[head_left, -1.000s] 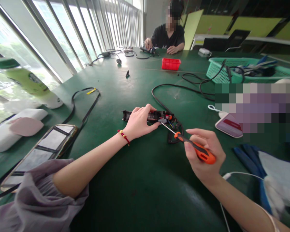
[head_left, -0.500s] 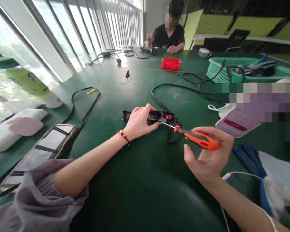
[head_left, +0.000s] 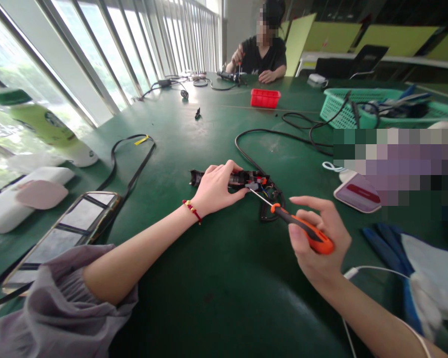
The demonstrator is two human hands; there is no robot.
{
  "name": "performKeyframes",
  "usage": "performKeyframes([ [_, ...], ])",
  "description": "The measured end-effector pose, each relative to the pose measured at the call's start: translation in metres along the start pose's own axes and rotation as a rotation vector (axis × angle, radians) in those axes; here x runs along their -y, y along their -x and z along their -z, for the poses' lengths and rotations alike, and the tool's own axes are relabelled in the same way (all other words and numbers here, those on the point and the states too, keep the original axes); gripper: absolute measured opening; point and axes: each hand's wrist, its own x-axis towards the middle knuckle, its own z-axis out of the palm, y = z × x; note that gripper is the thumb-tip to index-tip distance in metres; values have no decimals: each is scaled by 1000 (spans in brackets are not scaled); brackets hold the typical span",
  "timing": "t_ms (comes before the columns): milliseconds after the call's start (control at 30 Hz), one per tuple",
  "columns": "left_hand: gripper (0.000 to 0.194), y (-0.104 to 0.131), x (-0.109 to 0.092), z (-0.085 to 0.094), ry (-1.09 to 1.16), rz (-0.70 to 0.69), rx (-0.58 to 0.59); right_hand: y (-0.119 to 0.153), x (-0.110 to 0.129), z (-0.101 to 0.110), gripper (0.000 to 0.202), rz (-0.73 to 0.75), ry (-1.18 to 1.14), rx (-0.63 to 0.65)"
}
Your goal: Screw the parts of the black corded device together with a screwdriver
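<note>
On the green table, my left hand (head_left: pixel 218 186) is closed over a black device with an opened housing (head_left: pixel 249 177), where coloured wires and small parts show. The device lies on its side, and a black cable (head_left: pixel 242 134) lies behind it. My right hand (head_left: pixel 319 233) grips an orange-and-black screwdriver (head_left: pixel 302 228) by its handle, index finger stretched along above it. The screwdriver's shaft slants down to the left, its tip at the device's wired part beside my left thumb. Whether the tip sits in a screw is too small to tell.
A phone (head_left: pixel 59 238) and a bottle (head_left: pixel 48 127) stand at left. A red bin (head_left: pixel 266 98), a green basket (head_left: pixel 347 107), another phone (head_left: pixel 358 193) and blue-and-white gloves (head_left: pixel 429 263) are toward the right. Across the table (head_left: pixel 194 278) a person (head_left: pixel 263 54) holds a tool over another device.
The screwdriver handle has dropped and tilted more steeply, with my right hand's grip shifted. My left hand has stayed put. The person opposite has raised a hand with a tool.
</note>
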Motion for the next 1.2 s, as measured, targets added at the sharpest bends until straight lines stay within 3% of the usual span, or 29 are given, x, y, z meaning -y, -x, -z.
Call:
performKeyframes([
  [100, 40, 0, 0, 0, 1, -2, 1, 0, 2, 0, 22, -4, 60, -40],
  [200, 40, 0, -1, 0, 3, 2, -6, -1, -1, -2, 44, 92, 1, -130],
  [267, 39, 0, -1, 0, 2, 7, -6, -2, -3, -2, 54, 120, -13, -115],
  [433, 40, 0, -1, 0, 1, 6, 5, -1, -1, 0, 23, 21, 101, -24],
  [633, 40, 0, 0, -1, -6, 1, 2, -2, -4, -1, 58, 152, 12, -120],
  [767, 40, 0, 0, -1, -5, -4, -4, 0, -3, 2, 28, 81, 99, -5],
  [833, 39, 0, -1, -1, -3, -2, -3, 0, -3, 2, 24, 77, 98, -15],
  [967, 40, -1, -2, 0, 3, 2, -1, -3, -5, -2, 57, 181, 6, -142],
  [1033, 40, -1, -2, 0, 2, 5, 0, -4, -4, -2, 63, 145, 7, -116],
  [1133, 39, -1, -1, 0, -1, 13, 3, -1, -2, 0, 33, 52, 75, -7],
  [1200, 39, -1, -1, 0, -2, 11, 3, 0, -3, 0, 23, 59, 106, -12],
])
